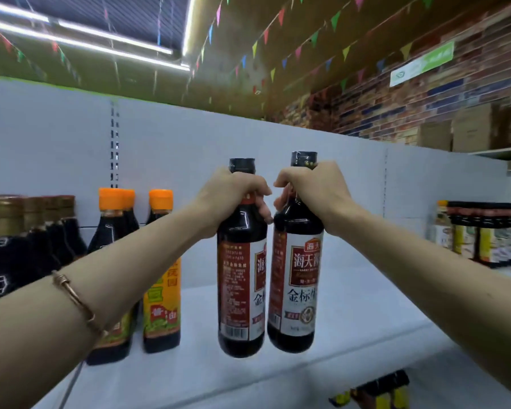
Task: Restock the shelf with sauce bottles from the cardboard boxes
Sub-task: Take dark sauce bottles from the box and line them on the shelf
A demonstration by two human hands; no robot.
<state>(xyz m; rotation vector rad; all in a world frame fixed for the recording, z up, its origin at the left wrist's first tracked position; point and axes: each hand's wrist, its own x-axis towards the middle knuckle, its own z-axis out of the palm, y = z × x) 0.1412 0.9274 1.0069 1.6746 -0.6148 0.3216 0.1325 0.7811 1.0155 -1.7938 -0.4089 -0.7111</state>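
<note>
Left hand (232,191) curled round neck of one sauce bottle (240,278); right hand (313,190) likewise grips second bottle (295,278), both hanging upright just above bare shelf (351,320). Neck grips probably suit lowering them beside orange-capped bottles (160,270) left of left hand.

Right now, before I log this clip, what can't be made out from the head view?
- Cardboard boxes the bottles come from: none visible near the hands.
- Bottle necks: covered by the left hand and right hand.
- Left bottle front label: turned sideways, partly hidden by the right bottle.
- Whether either bottle touches the shelf: unclear.
- Lower-shelf bottles: cut off by the bottom edge.
</note>
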